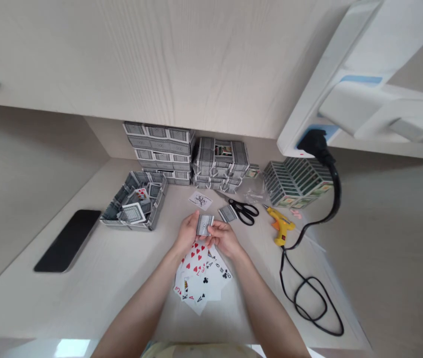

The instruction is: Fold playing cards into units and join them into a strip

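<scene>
My left hand (186, 233) and my right hand (224, 237) meet over the middle of the desk. Together they pinch a small folded playing card (204, 225) with a grey patterned back. Both hands have their fingers closed on it. Under my wrists lies a loose fan of face-up playing cards (201, 277), hearts and clubs among them. Another folded grey card piece (227, 213) lies just beyond my right hand, and a single joker card (200, 200) lies face up past that.
A box built of cards (135, 207) stands left of my hands. Stacks of card blocks (162, 151) line the back wall, with a card-built piece (296, 181) at the right. Black scissors (244, 211), a yellow glue gun (280, 226) with black cable (308, 293), and a phone (68, 239) lie around.
</scene>
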`<state>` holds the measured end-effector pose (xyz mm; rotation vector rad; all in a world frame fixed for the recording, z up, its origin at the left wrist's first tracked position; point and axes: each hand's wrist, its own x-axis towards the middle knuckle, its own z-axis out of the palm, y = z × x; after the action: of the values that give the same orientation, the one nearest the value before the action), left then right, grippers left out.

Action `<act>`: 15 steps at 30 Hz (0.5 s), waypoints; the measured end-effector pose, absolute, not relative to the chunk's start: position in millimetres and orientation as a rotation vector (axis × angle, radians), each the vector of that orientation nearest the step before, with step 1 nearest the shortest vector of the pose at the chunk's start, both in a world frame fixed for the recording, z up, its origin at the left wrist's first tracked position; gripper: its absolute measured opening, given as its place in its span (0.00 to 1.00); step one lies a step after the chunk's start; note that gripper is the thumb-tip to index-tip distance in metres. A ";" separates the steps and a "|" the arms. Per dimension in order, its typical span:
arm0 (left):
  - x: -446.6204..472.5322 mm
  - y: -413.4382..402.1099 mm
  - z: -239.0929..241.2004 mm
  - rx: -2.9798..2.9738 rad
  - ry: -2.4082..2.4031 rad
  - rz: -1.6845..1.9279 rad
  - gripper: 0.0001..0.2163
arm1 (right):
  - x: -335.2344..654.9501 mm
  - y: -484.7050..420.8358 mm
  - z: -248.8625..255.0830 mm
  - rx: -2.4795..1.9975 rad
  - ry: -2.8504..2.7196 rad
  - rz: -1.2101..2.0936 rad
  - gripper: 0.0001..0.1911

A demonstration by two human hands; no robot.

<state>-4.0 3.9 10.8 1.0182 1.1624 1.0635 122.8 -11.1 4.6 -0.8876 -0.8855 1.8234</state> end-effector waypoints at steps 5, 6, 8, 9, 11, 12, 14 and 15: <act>-9.7 7.6 8.5 1.426 1.558 1.154 0.19 | 114.4 -15.2 4.7 -1.067 -0.970 1.596 0.18; -11.1 7.7 8.7 1.478 1.589 1.150 0.18 | 112.4 -16.1 4.5 -1.114 -0.995 1.529 0.19; -12.7 7.1 9.3 1.464 1.530 1.106 0.19 | 109.4 -17.2 3.9 -1.179 -1.031 1.441 0.22; -12.8 6.6 9.6 1.408 1.459 1.080 0.20 | 108.6 -17.1 3.6 -1.195 -1.039 1.421 0.24; -11.7 5.4 10.3 1.268 1.297 1.050 0.22 | 108.3 -15.8 2.9 -1.204 -1.026 1.404 0.24; -10.6 4.9 10.7 1.213 1.232 1.051 0.22 | 108.7 -14.8 2.6 -1.202 -1.009 1.398 0.24; -8.3 3.9 11.7 1.194 1.150 1.060 0.19 | 109.8 -12.8 1.9 -1.195 -0.973 1.397 0.24; -7.4 3.5 12.2 1.222 1.131 1.061 0.17 | 110.1 -12.0 1.6 -1.188 -0.962 1.403 0.23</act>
<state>-7.4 3.5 12.2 1.2218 1.1313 1.0606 110.1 -12.0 1.6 -1.1877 -0.9619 1.4026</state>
